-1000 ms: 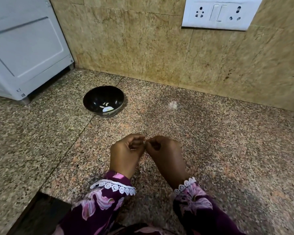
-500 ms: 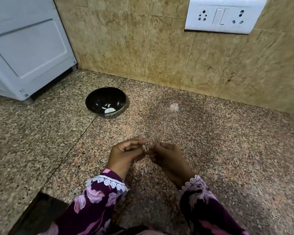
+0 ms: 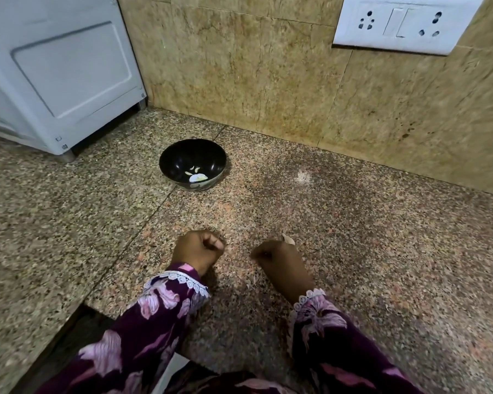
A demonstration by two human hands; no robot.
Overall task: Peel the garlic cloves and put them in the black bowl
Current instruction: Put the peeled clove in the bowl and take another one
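Working over the speckled counter (image 3: pixel 382 251); black bowl (image 3: pixel 192 163) far left, some peeled cloves inside. Left hand (image 3: pixel 198 250) curled, contents hidden. Right hand (image 3: pixel 279 258) pinches a papery skin (image 3: pixel 288 239). Drop skin aside, carry clove to bowl.

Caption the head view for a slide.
Two hands, left and right, apart over a granite counter; black bowl beyond holds peeled garlic cloves.
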